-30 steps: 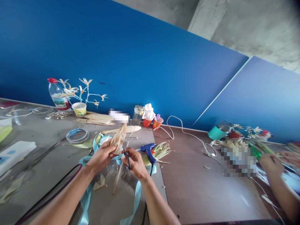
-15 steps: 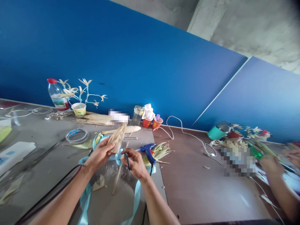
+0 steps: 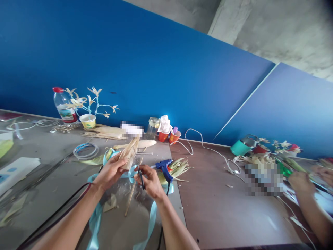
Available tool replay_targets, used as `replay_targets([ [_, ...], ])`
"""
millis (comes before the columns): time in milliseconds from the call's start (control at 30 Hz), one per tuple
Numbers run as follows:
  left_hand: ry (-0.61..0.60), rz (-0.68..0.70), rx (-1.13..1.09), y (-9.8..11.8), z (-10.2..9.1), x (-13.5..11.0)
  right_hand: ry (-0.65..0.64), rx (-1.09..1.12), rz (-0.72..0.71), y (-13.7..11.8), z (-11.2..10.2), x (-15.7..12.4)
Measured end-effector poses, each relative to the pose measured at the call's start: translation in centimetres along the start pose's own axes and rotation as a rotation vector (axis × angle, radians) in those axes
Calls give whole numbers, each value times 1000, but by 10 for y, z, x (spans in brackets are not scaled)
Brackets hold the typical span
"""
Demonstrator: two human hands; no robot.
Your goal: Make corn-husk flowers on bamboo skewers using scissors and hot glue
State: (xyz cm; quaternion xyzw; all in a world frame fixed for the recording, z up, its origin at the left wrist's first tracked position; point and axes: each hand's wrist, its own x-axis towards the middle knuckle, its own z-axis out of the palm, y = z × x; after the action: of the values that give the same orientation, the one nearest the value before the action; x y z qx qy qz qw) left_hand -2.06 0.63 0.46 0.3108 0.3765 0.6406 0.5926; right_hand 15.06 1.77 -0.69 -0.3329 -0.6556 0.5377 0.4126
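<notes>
A dry, pale corn husk (image 3: 129,152) is pinched upright in my left hand (image 3: 112,171), between thumb and fingers. My right hand (image 3: 150,182) is closed on the dark handles of a pair of scissors (image 3: 141,176), whose blades point up against the husk's right side. Whether the blades are parted is hard to make out. Light-blue ribbon (image 3: 132,174) runs behind both hands and trails toward me down the table. A thin stick (image 3: 130,198) lies below the hands. Just right of my right hand rests a blue glue gun (image 3: 164,168).
Green husk strips (image 3: 179,168) lie beside the glue gun. Behind are husk flowers in a paper tub (image 3: 87,121), a bottle (image 3: 65,109), a glass jar (image 3: 152,128) and red cups (image 3: 163,136). A roll of tape or wire (image 3: 85,151) lies left. Another person's hand (image 3: 301,182) works at far right.
The husk's top has shifted slightly and shows its frayed, pleated edge more. Both hands stay nearly in place, the scissors still at the husk.
</notes>
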Motion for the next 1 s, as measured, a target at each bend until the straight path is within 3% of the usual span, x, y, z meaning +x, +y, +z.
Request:
replay_targets([
  [333,-49,-17,3,-10,0,0,38,10,13,-1,4,0],
  [700,7,-6,-17,-10,-3,3,71,-68,-44,0,3,1],
  [1000,62,-26,-299,3,9,-1,113,-126,-77,8,4,3],
])
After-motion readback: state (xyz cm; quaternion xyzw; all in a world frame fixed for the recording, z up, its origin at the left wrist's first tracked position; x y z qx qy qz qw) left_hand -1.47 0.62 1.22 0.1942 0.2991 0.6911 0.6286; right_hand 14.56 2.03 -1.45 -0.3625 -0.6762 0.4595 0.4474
